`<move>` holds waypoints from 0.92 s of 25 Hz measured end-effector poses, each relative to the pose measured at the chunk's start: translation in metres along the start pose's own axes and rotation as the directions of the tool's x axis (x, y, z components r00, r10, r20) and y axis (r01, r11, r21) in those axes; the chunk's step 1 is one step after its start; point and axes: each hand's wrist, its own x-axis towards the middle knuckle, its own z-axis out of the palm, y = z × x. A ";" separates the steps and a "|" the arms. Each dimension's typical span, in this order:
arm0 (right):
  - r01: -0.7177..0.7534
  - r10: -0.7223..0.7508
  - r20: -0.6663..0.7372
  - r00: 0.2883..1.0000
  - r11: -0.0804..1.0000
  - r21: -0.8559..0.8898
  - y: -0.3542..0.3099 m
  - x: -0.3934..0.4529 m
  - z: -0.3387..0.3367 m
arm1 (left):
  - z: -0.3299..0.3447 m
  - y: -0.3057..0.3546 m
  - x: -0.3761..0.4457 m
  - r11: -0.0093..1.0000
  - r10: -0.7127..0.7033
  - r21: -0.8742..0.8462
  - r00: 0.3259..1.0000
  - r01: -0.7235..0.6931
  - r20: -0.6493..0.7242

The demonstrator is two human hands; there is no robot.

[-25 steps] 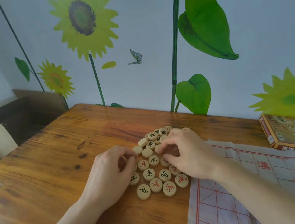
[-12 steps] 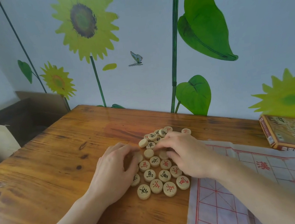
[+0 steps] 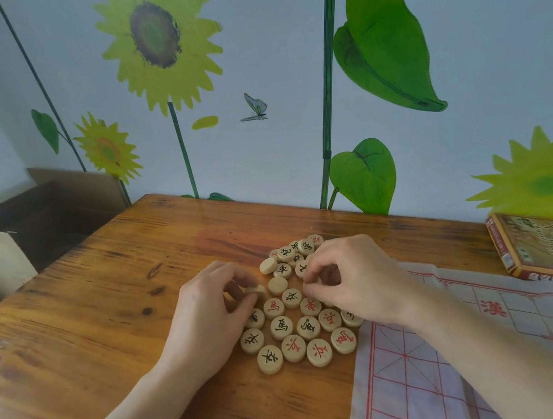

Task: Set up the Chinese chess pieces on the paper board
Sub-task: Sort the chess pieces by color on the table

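Sitting in a loose cluster on the glossy, knotty wooden table [image 3: 89,299]: round, flat wooden chess pieces [image 3: 293,324], pale discs carved with red or black characters, a few showing blank faces. Lying just right of the cluster, none of the discs on it yet: the paper board [image 3: 457,361], thin, creased and white, gridded in red lines. Curling over the pile's left edge, the left hand [image 3: 208,320], fingertips and thumb pinching one pale piece [image 3: 256,290] held on its edge. Hovering over the pile's right side, the right hand [image 3: 356,286], fingers bent inward and thumb meeting them at a disc underneath, though whether actually gripping it, cannot tell. Resting flat at the far right table edge, a rectangular printed cardboard box [image 3: 548,247].
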 end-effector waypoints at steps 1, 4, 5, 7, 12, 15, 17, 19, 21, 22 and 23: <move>-0.010 0.010 0.010 1.000 1.000 0.005 0.001 0.000 -0.001 | 0.000 0.001 -0.001 1.000 0.010 -0.002 1.000 -0.010 0.004; -0.019 0.021 0.057 0.998 1.000 -0.021 0.003 -0.001 -0.001 | 0.001 0.003 -0.003 0.999 0.039 -0.004 0.999 -0.038 0.032; -0.010 0.011 0.044 0.999 0.999 -0.034 0.004 -0.001 -0.001 | 0.002 0.003 -0.002 0.999 0.042 -0.009 0.998 -0.042 0.036; -0.024 0.020 -0.085 0.996 0.999 -0.048 0.006 0.001 -0.005 | 0.002 0.004 -0.002 0.998 0.061 0.005 0.998 -0.061 0.034; -0.111 0.082 -0.162 0.983 0.978 -0.175 0.019 0.004 -0.006 | 0.008 0.009 -0.008 0.971 0.181 0.105 0.945 -0.216 0.274; -0.095 0.080 -0.079 0.994 0.975 -0.201 0.020 0.002 0.003 | 0.010 0.008 -0.006 0.978 0.153 0.102 0.955 -0.183 0.253; -0.099 0.083 -0.103 0.991 0.981 -0.165 0.018 0.001 0.001 | 0.010 0.006 -0.004 0.984 0.133 0.085 0.964 -0.156 0.229; -0.086 0.071 -0.099 0.993 0.985 -0.150 0.017 0.000 -0.001 | 0.011 0.003 -0.004 0.982 0.142 0.088 0.965 -0.165 0.222; -0.071 0.059 -0.095 0.994 0.989 -0.133 0.017 0.001 -0.002 | 0.011 0.003 -0.004 0.987 0.127 0.068 0.967 -0.145 0.223; -0.064 0.053 -0.093 0.994 0.990 -0.124 0.018 0.001 -0.003 | 0.011 0.003 -0.004 0.989 0.119 0.054 0.967 -0.134 0.223; -0.062 0.052 -0.082 0.995 0.991 -0.116 0.019 0.002 -0.003 | 0.010 0.004 -0.004 0.991 0.115 0.042 0.968 -0.128 0.223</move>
